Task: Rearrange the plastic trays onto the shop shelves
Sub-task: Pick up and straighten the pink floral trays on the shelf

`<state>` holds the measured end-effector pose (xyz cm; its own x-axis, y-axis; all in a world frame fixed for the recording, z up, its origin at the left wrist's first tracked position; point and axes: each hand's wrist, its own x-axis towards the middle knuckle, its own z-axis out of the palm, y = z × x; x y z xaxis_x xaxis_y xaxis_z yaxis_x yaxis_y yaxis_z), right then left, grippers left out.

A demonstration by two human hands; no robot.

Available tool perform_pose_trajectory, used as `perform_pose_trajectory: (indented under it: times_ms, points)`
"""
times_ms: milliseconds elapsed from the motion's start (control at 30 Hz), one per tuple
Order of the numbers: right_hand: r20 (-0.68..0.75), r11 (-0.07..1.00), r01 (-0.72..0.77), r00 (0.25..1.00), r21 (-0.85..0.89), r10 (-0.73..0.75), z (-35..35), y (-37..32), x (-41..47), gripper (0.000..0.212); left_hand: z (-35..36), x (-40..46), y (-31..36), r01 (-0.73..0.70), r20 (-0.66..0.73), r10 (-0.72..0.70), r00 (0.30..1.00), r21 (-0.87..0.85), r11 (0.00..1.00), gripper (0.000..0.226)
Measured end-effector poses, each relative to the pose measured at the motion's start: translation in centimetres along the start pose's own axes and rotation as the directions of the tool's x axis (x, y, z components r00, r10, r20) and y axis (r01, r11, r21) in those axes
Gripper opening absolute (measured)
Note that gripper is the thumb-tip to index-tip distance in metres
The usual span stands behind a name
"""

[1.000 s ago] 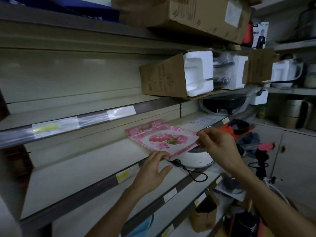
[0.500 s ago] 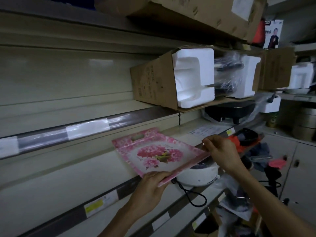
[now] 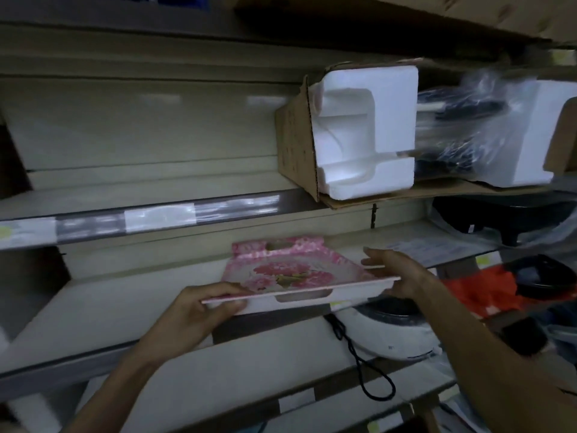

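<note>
A pink plastic tray (image 3: 290, 273) with a flower print and cut-out handles lies almost flat, held over the front edge of the middle shelf (image 3: 131, 304). My left hand (image 3: 199, 310) grips its near left corner from below, thumb on the rim. My right hand (image 3: 396, 273) holds the right end, fingers spread along the rim. The tray's far handle end reaches in over the shelf board.
An open cardboard box with white foam (image 3: 365, 132) lies on the shelf above, right. A white cooker with a black cord (image 3: 390, 332) sits on the lower shelf under the tray's right end. Black pans and an orange item (image 3: 487, 292) crowd the right side.
The tray has been tipped from a tilted pose to nearly flat and pushed forward toward the middle shelf. Both hands moved with it, and the view came closer to the shelves.
</note>
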<state>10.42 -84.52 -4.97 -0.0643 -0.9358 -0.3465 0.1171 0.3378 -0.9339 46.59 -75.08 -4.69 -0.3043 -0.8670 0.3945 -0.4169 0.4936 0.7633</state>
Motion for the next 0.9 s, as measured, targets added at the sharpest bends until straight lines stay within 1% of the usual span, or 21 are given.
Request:
perform_pose_trajectory:
  times_ms: [100,167,200,233,300,367,433,467,500,567,600,633,667,700,733,767,800,833,867,900]
  points:
    - [0.104,0.995,-0.061,0.992,-0.080,0.069,1.6,0.7,2.2,0.058,-1.2,-0.8,-0.2,0.038,0.021,-0.039,0.999,0.035,0.999,0.015]
    - [0.196,0.994,-0.052,0.978,-0.095,0.070,3.0,0.9,2.7,0.052,-1.6,-1.0,-0.3,0.042,0.038,-0.045,0.998,0.077,0.996,0.015]
    - [0.206,0.991,-0.028,0.977,-0.128,0.055,3.5,0.9,3.2,0.046,-1.6,-1.2,-0.3,0.046,0.049,-0.050,0.998,0.088,0.995,0.017]
    - [0.190,0.981,0.001,0.981,-0.193,0.036,4.1,0.9,3.2,0.042,-1.6,-1.3,-0.1,0.051,0.057,-0.056,0.997,0.091,0.995,0.020]
    - [0.104,0.943,0.082,0.993,-0.324,-0.050,4.6,1.1,3.2,0.031,-1.6,-1.8,0.3,0.050,0.058,-0.054,0.997,0.069,0.996,0.024]
    - [0.091,0.925,0.115,0.992,-0.363,-0.088,4.9,1.4,2.6,0.021,-1.8,-2.7,0.7,-0.006,0.083,-0.001,0.997,0.083,0.997,0.028]
    - [0.082,0.918,0.128,0.991,-0.376,-0.104,4.9,2.1,2.3,0.016,-2.3,-4.1,0.6,-0.072,0.176,0.047,0.983,0.139,0.988,0.041]
    - [0.085,0.918,0.140,0.989,-0.372,-0.117,5.0,2.6,2.2,0.013,-2.7,-5.0,0.4,-0.068,0.226,0.030,0.974,0.162,0.984,0.049]
    - [0.080,0.919,0.160,0.987,-0.361,-0.140,5.1,3.1,2.0,0.012,-3.2,-5.9,0.3,-0.035,0.264,-0.013,0.964,0.177,0.984,0.055]
    - [0.081,0.930,0.196,0.980,-0.312,-0.179,5.5,4.0,2.1,0.016,-4.0,-8.0,-0.1,0.056,0.298,-0.113,0.948,0.192,0.980,0.062]
    - [0.086,0.941,0.208,0.978,-0.268,-0.191,5.8,4.4,2.1,0.019,-4.2,-9.0,-0.2,0.097,0.280,-0.147,0.949,0.185,0.978,0.065]
    - [0.097,0.949,0.217,0.975,-0.231,-0.200,6.2,4.9,1.7,0.019,-4.4,-10.1,-0.2,0.144,0.241,-0.174,0.955,0.138,0.980,0.067]
    - [0.118,0.955,0.231,0.970,-0.188,-0.211,6.7,5.3,1.1,0.015,-4.5,-11.3,-0.4,0.199,0.178,-0.205,0.962,0.052,0.979,0.069]
    - [0.137,0.958,0.245,0.965,-0.149,-0.226,7.1,5.7,0.6,0.012,-4.5,-12.2,-0.3,0.256,0.093,-0.249,0.964,-0.062,0.965,0.068]
    - [0.155,0.959,0.256,0.959,-0.125,-0.236,7.7,6.2,0.1,0.012,-4.3,-13.0,-0.4,0.299,-0.030,-0.307,0.951,-0.155,0.942,0.063]
    - [0.177,0.957,0.268,0.953,-0.109,-0.247,8.4,6.6,-0.3,0.014,-4.2,-13.6,-0.4,0.335,-0.160,-0.376,0.913,-0.235,0.912,0.055]
    - [0.197,0.953,0.288,0.944,-0.098,-0.265,9.2,7.2,-0.6,0.016,-4.0,-14.1,-0.6,0.366,-0.263,-0.458,0.849,-0.332,0.869,0.057]
    - [0.212,0.948,0.304,0.936,-0.094,-0.279,10.0,7.8,-0.8,0.018,-3.9,-14.6,-1.0,0.373,-0.332,-0.538,0.775,-0.448,0.813,0.067]
    - [0.232,0.945,0.316,0.929,-0.088,-0.290,11.0,8.4,-1.0,0.019,-3.8,-15.1,-1.3,0.360,-0.367,-0.599,0.712,-0.542,0.760,0.070]
    - [0.255,0.946,0.313,0.924,-0.080,-0.284,12.2,8.9,-1.5,0.018,-3.7,-15.7,-1.2,0.358,-0.381,-0.640,0.668,-0.589,0.725,0.064]
